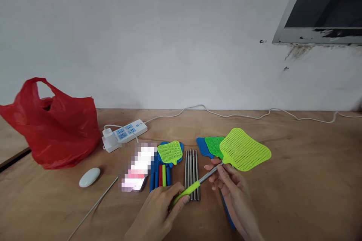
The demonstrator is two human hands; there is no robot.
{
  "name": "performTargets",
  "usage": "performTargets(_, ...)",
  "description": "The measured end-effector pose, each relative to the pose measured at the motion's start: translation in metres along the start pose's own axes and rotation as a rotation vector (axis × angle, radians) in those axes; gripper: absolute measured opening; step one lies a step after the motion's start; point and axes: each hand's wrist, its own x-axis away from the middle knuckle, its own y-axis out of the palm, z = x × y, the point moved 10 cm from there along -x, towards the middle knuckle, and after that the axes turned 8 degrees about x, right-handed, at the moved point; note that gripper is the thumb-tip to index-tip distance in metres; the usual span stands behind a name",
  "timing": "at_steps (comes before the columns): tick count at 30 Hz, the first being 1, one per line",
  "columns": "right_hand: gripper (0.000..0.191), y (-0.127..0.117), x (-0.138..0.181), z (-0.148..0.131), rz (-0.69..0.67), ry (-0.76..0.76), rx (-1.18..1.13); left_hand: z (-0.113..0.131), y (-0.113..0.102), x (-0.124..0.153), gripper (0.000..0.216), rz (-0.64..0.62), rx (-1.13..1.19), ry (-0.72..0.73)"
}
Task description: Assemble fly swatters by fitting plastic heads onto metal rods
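Note:
My left hand (164,209) is closed around the yellow-green handle of a fly swatter (244,150). At the other end of its metal rod, near the base of the perforated head, the fingers of my right hand (233,186) pinch the rod. Under and behind that head lie a green swatter head (214,145) and a blue swatter head (203,147). Several loose metal rods (191,169) lie side by side between my hands. Left of them are a yellow-green swatter head (170,151) on blue ones and several coloured handle grips (160,175), partly hidden by my left hand.
A phone (138,184), its screen blurred out, lies left of the grips. Beyond it is a white power strip (127,133) with a plugged-in charger. A red plastic bag (62,128) and a white oval object (89,177) are farther left. A white cable (226,115) runs along the wall.

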Motion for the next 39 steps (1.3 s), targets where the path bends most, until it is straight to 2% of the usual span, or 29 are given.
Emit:
performTargets(4, 0.023, -0.01, -0.005, -0.005, 0.049, -0.021, -0.001, -0.001, 0.004, -0.002, 0.029, -0.035, -0.025, -0.016)
performTargets(10, 0.028, -0.009, -0.004, 0.0, 0.053, 0.03, -0.023, -0.005, 0.012, 0.001, 0.027, -0.052, 0.003, -0.038)
performTargets(15, 0.028, -0.012, -0.007, 0.003, 0.065, 0.027, -0.012, -0.016, 0.014, 0.007, 0.038, -0.064, -0.002, -0.101)
performTargets(19, 0.027, -0.017, -0.008, 0.004, 0.093, 0.023, -0.056, -0.014, 0.016, 0.009, 0.045, -0.085, 0.089, -0.12)
performTargets(26, 0.03, -0.016, -0.007, 0.015, 0.109, 0.07, -0.102, -0.003, 0.012, 0.009, 0.043, -0.121, 0.26, -0.137)
performTargets(29, 0.029, -0.036, -0.014, 0.005, 0.178, 0.033, -0.181, -0.016, 0.012, 0.02, 0.048, -0.217, 0.318, -0.188)
performTargets(31, 0.032, -0.058, -0.019, -0.011, 0.277, -0.048, -0.216, -0.033, 0.008, 0.025, 0.046, -0.218, 0.343, -0.238)
performTargets(33, 0.032, -0.075, -0.022, -0.023, 0.349, -0.092, -0.217, -0.047, -0.006, 0.023, 0.045, -0.106, 0.283, -0.221)
performTargets(35, 0.031, -0.072, -0.024, -0.024, 0.303, -0.042, -0.185, -0.058, -0.022, 0.015, 0.039, 0.039, 0.093, -0.224)
performTargets(37, 0.031, -0.06, -0.023, -0.015, 0.24, 0.038, -0.151, -0.069, -0.034, 0.008, 0.04, 0.142, -0.165, -0.329)
performTargets(39, 0.031, -0.048, -0.02, -0.007, 0.199, 0.079, -0.134, -0.075, -0.04, 0.003, 0.046, 0.17, -0.385, -0.456)
